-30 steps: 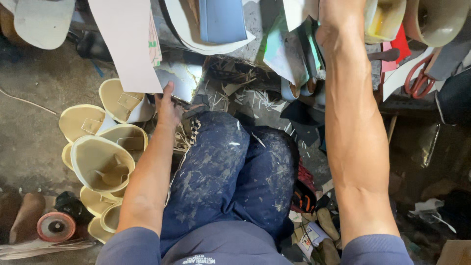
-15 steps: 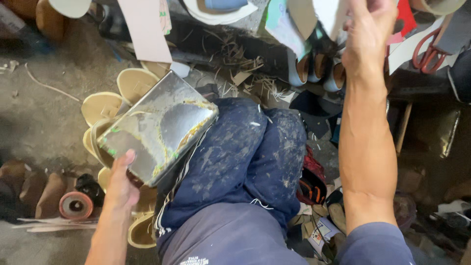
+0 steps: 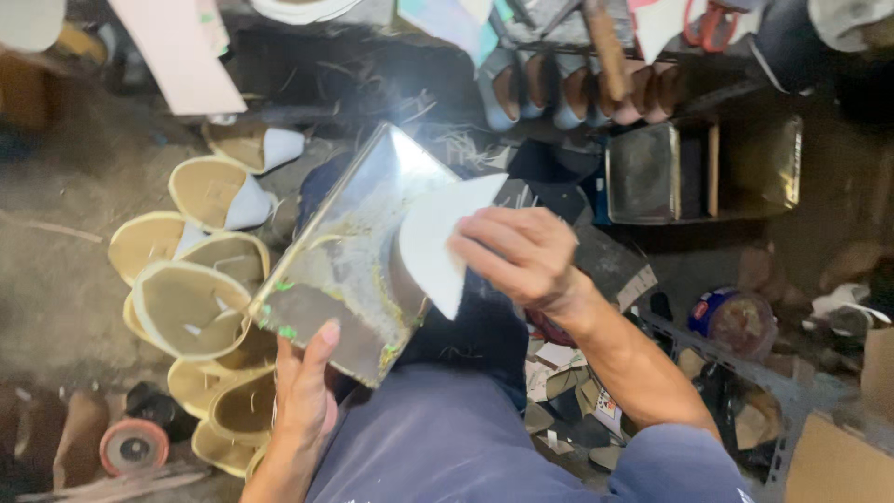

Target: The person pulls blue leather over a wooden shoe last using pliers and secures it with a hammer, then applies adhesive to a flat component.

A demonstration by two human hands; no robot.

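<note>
A shiny metal plate (image 3: 349, 261), smeared with glue, rests tilted across my lap. My left hand (image 3: 305, 391) grips its near edge from below, thumb on top. My right hand (image 3: 521, 256) holds a white, curved piece of shoe material (image 3: 433, 237) and presses it flat against the plate's right half. My dark trousers show under the plate.
Several tan shoe soles (image 3: 186, 298) lie stacked on the floor to the left. A red tape roll (image 3: 133, 445) sits at lower left. A row of blue shoe uppers (image 3: 559, 88) and a metal tray (image 3: 643, 172) lie ahead. Scraps litter the floor at right.
The plate has come up from the left onto my lap. My right hand came down from overhead with the white piece and set it on the plate.
</note>
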